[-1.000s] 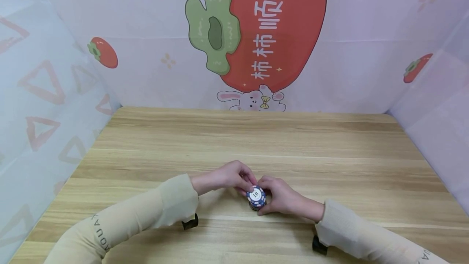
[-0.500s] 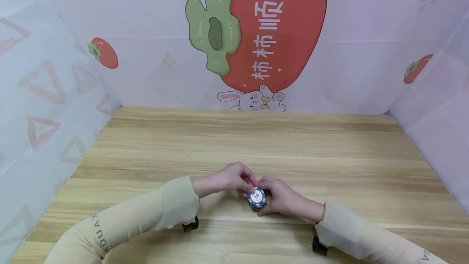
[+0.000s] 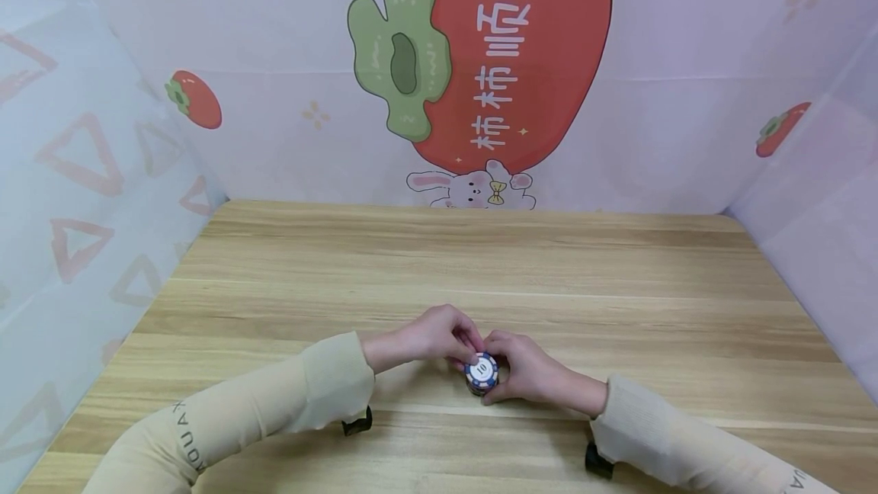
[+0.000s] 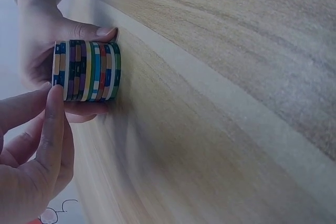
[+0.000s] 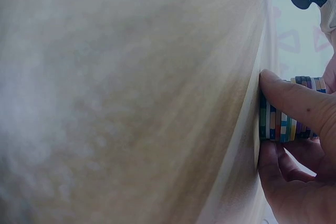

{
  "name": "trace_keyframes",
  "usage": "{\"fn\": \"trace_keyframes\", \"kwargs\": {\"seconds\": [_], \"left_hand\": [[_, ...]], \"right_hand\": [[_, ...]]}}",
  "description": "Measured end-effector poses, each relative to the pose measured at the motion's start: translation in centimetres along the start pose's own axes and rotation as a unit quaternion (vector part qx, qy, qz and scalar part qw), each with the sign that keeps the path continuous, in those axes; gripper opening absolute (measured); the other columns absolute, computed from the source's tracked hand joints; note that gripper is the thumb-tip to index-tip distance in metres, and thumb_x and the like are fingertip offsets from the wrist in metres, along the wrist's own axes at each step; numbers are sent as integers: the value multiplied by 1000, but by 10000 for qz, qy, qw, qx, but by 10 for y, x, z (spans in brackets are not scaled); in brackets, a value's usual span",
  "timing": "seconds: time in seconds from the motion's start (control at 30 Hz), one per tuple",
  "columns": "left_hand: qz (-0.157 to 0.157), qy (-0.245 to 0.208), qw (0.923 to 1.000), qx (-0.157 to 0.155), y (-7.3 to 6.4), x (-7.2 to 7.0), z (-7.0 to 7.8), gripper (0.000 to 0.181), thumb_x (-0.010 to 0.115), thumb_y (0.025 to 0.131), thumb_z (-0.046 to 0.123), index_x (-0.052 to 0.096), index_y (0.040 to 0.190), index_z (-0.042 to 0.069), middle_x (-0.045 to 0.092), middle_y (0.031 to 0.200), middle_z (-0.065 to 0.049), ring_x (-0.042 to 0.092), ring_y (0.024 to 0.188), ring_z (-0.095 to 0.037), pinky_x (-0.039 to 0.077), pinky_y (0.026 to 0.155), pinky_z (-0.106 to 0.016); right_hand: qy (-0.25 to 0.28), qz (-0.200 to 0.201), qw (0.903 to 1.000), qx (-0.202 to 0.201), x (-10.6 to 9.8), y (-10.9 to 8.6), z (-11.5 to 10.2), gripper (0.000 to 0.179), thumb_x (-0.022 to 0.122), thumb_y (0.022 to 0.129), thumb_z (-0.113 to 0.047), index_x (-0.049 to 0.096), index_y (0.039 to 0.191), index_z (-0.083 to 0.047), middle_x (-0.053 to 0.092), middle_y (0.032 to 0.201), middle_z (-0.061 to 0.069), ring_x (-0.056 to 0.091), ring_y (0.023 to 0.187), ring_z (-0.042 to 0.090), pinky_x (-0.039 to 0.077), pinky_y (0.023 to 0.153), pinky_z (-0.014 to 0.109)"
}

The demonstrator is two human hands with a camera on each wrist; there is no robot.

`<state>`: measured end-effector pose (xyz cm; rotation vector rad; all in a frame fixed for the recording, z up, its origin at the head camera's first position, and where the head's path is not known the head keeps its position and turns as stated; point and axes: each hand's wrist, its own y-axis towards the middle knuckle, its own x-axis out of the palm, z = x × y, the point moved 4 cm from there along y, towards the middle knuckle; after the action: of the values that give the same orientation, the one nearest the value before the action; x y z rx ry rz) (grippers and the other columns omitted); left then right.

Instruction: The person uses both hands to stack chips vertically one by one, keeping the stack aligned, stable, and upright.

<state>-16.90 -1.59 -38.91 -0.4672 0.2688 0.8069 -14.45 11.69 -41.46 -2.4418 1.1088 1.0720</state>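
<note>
A stack of several poker chips (image 4: 86, 71) stands upright on the wooden table, its edges striped in blue, orange, green, white and other colours. On top lies a blue-and-white poker chip (image 3: 483, 370) marked "10". My left hand (image 3: 439, 332) pinches this top chip at its edge between thumb and fingertips. From the other side my right hand (image 3: 531, 373) grips the lower stack, with the thumb (image 5: 294, 95) along the near side and the fingers round the far side. In the right wrist view, the thumb hides part of the stack.
The wood-grained table (image 3: 480, 258) reaches back to a patterned cloth wall (image 3: 274, 136). Similar cloth walls stand at the left and right. Black wrist-camera mounts (image 3: 599, 460) show below the beige sleeves (image 3: 302, 387).
My left hand has shifted slightly toward me and to the right with the top chip, which now sits more squarely over the stack. My right hand has stayed in place.
</note>
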Motion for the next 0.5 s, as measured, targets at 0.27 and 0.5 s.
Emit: {"fn": "trace_keyframes", "kwargs": {"seconds": [0.27,0.5], "left_hand": [[65,81,9999,80,0,0,0,11,69,73,-6,67,84,-4,65,71,-7,56,57,-6,51,56,-24],[140,729,9967,318,0,-2,1,10,72,75,7,68,83,2,65,71,-1,54,59,-4,46,57,-20]], "right_hand": [[-17,-24,10000,7,0,0,0,46,85,57,-16,65,98,-6,58,91,-5,54,85,7,46,78,24],[-18,-35,10000,28,1,0,1,46,85,58,-16,65,98,-8,58,91,-6,54,86,7,45,79,24]]}}
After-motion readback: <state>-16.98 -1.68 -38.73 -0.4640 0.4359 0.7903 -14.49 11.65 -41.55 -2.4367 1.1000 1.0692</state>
